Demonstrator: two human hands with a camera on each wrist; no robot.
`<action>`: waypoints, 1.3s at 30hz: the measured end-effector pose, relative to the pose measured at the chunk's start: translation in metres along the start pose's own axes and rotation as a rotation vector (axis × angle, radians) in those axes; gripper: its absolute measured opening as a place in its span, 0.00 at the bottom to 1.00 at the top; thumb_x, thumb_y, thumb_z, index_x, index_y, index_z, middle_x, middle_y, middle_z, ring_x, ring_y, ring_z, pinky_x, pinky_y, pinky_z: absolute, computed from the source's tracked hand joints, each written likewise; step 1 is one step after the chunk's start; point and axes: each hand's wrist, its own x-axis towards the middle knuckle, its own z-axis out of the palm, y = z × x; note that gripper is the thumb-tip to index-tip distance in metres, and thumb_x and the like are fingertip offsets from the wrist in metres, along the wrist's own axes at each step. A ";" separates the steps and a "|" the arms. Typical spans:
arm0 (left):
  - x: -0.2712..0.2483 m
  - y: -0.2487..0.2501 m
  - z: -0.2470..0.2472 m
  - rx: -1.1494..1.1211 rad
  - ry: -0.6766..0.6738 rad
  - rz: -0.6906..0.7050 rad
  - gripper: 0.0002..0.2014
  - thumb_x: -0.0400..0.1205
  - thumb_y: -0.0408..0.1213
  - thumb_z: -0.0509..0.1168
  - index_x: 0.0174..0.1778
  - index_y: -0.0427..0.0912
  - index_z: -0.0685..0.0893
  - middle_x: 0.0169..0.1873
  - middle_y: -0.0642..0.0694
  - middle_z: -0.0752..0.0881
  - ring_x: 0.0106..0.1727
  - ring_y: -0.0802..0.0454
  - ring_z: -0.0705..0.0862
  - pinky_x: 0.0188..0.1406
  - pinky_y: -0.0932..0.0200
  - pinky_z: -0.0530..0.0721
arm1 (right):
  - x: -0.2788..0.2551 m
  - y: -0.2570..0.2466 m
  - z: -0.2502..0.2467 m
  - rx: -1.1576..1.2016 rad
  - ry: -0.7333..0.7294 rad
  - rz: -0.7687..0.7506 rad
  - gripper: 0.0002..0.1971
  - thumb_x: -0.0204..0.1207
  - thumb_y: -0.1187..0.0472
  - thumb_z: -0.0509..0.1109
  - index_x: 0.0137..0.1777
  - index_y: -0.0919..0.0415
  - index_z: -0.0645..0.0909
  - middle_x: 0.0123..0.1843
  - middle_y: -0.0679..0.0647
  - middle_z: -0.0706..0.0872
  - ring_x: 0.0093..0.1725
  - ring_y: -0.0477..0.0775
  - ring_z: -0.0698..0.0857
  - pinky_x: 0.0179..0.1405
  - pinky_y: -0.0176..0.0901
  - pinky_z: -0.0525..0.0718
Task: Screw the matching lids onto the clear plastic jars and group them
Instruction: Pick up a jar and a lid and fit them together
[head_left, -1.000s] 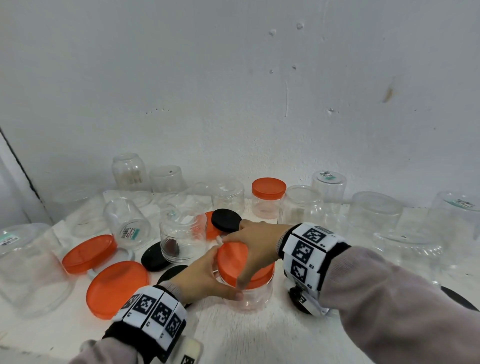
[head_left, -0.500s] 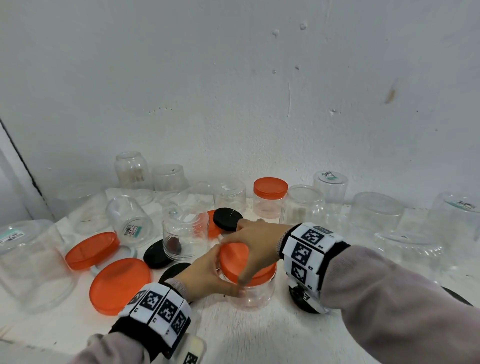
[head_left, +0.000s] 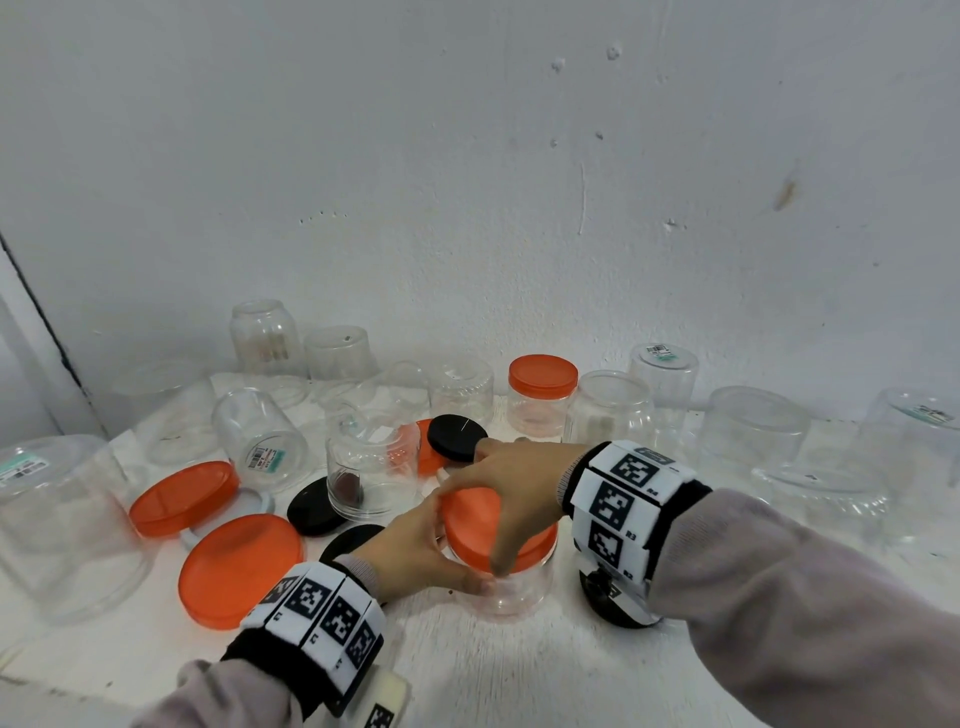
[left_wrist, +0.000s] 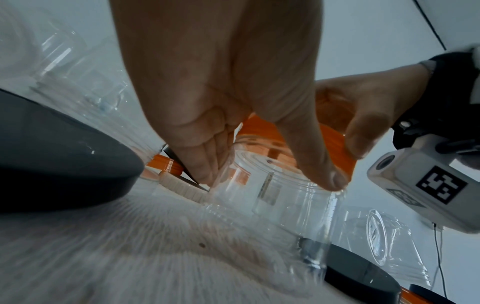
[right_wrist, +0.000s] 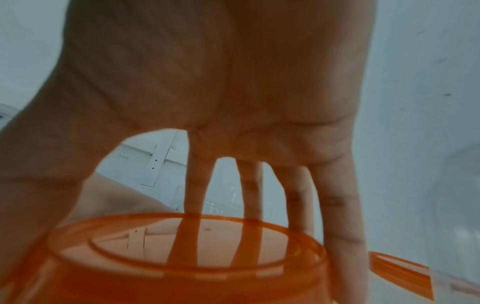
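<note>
A small clear jar (head_left: 511, 592) stands on the white table (head_left: 519, 675) near the front, with an orange lid (head_left: 480, 525) on its mouth. My left hand (head_left: 415, 551) grips the jar's side from the left; thumb and fingers wrap the clear wall (left_wrist: 285, 197) in the left wrist view. My right hand (head_left: 511, 488) reaches over from the right, and its fingers and thumb curl round the orange lid (right_wrist: 182, 267). Another small jar with an orange lid (head_left: 542, 395) stands at the back.
Several clear jars stand upside down along the wall and at both sides, one large (head_left: 62, 525) at far left. Two wide orange lids (head_left: 239, 566) and black lids (head_left: 456, 437) lie left of my hands. An open jar (head_left: 371, 467) stands behind them.
Both hands stay on the same jar and lid. The right hand's grip on the lid has shifted slightly; the head view has drifted a little.
</note>
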 end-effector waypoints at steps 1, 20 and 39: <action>0.000 0.000 0.000 0.000 -0.002 -0.006 0.55 0.61 0.32 0.85 0.80 0.45 0.59 0.69 0.51 0.79 0.71 0.57 0.77 0.75 0.54 0.73 | 0.000 -0.001 0.000 -0.013 -0.006 -0.001 0.46 0.60 0.42 0.81 0.77 0.29 0.59 0.65 0.49 0.67 0.64 0.57 0.71 0.56 0.56 0.80; 0.002 0.000 0.002 0.025 0.002 0.011 0.58 0.50 0.46 0.85 0.77 0.47 0.64 0.66 0.52 0.81 0.68 0.57 0.79 0.71 0.57 0.76 | 0.003 -0.001 0.009 0.020 0.034 0.102 0.47 0.61 0.34 0.76 0.79 0.35 0.58 0.68 0.53 0.68 0.66 0.60 0.75 0.57 0.55 0.80; 0.005 -0.005 0.003 0.011 -0.009 0.008 0.59 0.47 0.50 0.84 0.75 0.51 0.64 0.65 0.55 0.81 0.68 0.58 0.79 0.73 0.53 0.76 | 0.002 0.001 0.005 0.093 -0.070 0.147 0.49 0.61 0.33 0.76 0.80 0.30 0.52 0.75 0.48 0.62 0.74 0.60 0.66 0.66 0.59 0.73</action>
